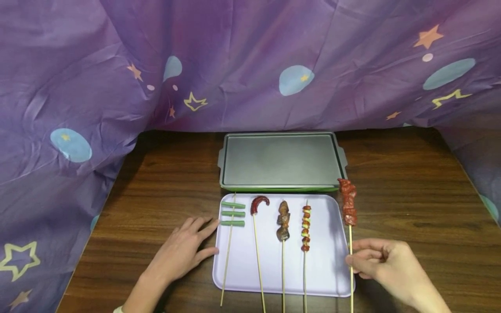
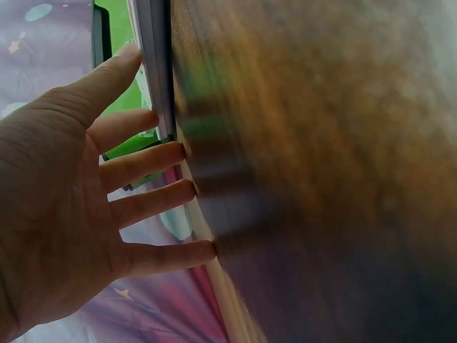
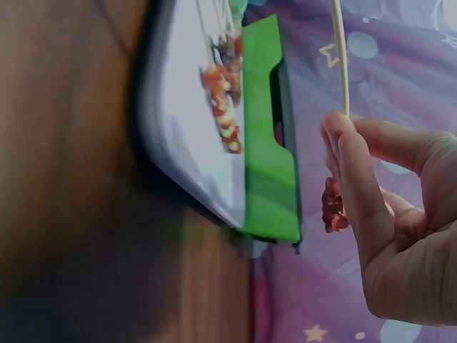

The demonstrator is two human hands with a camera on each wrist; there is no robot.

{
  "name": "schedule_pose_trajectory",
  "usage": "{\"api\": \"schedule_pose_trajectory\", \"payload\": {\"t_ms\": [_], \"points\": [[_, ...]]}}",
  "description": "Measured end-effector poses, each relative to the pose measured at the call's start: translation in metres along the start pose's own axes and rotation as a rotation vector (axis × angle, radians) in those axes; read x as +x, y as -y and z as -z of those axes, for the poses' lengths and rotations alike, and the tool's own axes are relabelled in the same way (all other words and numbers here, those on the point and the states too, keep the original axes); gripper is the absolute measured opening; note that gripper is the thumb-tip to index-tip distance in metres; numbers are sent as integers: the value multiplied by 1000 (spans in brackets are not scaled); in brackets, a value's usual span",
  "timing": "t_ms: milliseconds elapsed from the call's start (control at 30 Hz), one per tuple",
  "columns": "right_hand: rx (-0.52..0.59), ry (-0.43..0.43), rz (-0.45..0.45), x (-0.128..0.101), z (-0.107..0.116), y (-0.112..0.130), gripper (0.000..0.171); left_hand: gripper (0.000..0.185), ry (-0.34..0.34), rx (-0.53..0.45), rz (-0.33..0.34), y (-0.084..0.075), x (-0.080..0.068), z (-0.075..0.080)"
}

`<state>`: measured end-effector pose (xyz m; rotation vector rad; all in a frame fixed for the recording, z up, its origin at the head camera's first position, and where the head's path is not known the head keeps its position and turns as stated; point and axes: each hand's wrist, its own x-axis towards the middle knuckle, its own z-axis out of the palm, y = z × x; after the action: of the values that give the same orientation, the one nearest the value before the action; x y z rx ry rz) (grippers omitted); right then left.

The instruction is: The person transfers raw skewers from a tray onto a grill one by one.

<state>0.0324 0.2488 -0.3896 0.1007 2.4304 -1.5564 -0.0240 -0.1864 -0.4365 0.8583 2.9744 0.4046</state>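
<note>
Head view: right hand pinches meat skewer off the lilac tray, left hand flat, fingers spread; four skewers remain, grey tray empty.

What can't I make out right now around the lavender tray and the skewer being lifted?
- Head view: lower ends of the skewer sticks are cut off by the bottom edge.
- Left wrist view: the table is motion-blurred; the left hand fills the rest.
- Right wrist view: the right hand hides its pinch on the meat skewer; the tray is blurred.
</note>
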Motion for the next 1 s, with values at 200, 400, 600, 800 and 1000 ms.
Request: {"api": "schedule_pose_trajectory", "payload": {"t_ms": [200,400,600,800,1000], "points": [[-11,35,31,25,11,17,37,69,0,-6,-3,1,-1,-1],[-5,103,34,57,23,26,42,70,4,-6,-4,1,-3,-2],[24,124,11,84,29,31,43,70,-1,-10,-8,1,-2,-2],[24,131,12,105,29,35,43,70,-5,-14,-14,1,-2,-1],[29,152,-10,117,30,37,44,70,-6,-9,-14,1,0,0]]}}
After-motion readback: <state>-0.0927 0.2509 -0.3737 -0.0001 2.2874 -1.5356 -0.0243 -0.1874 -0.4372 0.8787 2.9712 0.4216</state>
